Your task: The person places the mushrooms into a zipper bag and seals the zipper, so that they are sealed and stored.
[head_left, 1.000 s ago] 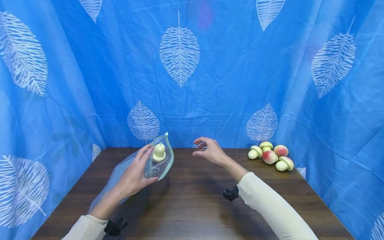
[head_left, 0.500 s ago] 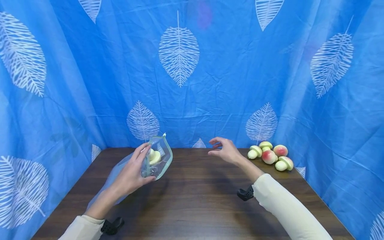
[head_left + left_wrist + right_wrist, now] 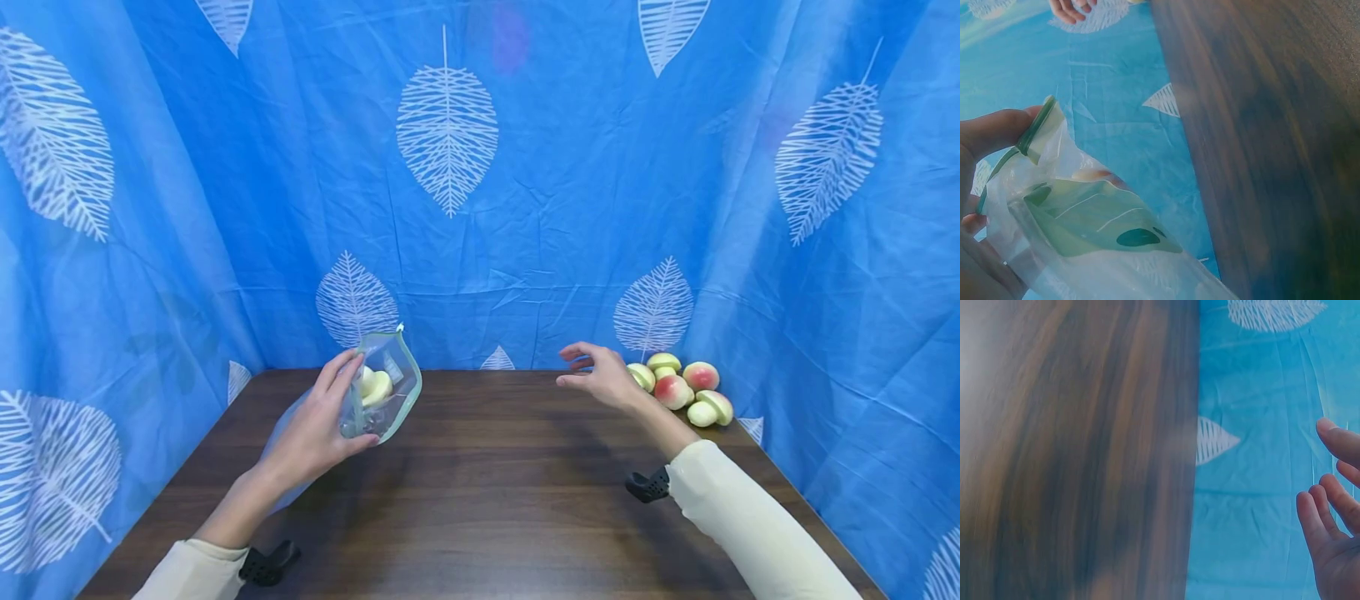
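My left hand (image 3: 318,429) grips a clear zip bag (image 3: 406,375) by its rim, the thumb at the lower edge and the fingers at the upper one, so its green-edged mouth gapes to the right. Inside lies a pale green toy mushroom (image 3: 377,388), partly hidden by the fingers. The left wrist view shows the bag's green print (image 3: 1104,215) up close. My right hand (image 3: 603,375) hovers above the table with bent, parted fingers and nothing between them. It is just left of several mushrooms, a pink-capped mushroom (image 3: 672,392) among them, and partly covers the leftmost mushroom (image 3: 642,376).
The mushrooms, among them a mushroom lying on its side (image 3: 711,409), cluster at the back right corner of the dark wooden table (image 3: 480,500). A blue curtain (image 3: 525,208) with white leaf prints hangs behind the table and along both sides.
My right hand has moved right, toward the mushroom cluster. The mushroom has slid deeper into the bag. My left hand and the bag have shifted slightly left.
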`<control>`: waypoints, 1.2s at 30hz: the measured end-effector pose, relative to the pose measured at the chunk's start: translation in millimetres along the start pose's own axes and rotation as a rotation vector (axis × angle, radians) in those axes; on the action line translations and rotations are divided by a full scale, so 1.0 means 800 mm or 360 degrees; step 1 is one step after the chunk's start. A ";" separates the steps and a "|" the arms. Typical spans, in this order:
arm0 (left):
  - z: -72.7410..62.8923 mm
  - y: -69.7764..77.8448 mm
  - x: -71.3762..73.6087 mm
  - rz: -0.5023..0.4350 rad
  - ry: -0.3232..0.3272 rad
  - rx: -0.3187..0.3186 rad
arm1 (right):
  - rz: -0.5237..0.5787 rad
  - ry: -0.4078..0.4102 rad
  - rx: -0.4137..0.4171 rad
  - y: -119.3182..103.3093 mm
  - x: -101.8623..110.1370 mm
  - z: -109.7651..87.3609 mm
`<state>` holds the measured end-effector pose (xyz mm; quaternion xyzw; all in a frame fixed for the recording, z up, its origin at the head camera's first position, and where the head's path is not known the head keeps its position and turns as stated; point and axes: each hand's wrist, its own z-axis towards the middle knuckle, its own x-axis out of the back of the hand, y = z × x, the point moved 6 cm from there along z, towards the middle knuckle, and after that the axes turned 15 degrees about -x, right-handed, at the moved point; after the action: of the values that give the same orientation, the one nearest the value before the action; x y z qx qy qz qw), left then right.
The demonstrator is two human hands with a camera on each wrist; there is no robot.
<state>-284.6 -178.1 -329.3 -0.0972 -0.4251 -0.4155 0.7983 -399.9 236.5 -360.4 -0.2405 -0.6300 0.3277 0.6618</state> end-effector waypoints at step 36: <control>0.000 -0.005 0.007 0.0003 -0.0035 0.0028 | -0.0063 0.0097 -0.0186 0.099 0.098 -0.030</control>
<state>-286.1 -183.5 -325.7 -0.0951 -0.4373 -0.4098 0.7948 -387.0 349.6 -367.3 -0.2761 -0.6322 0.2698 0.6718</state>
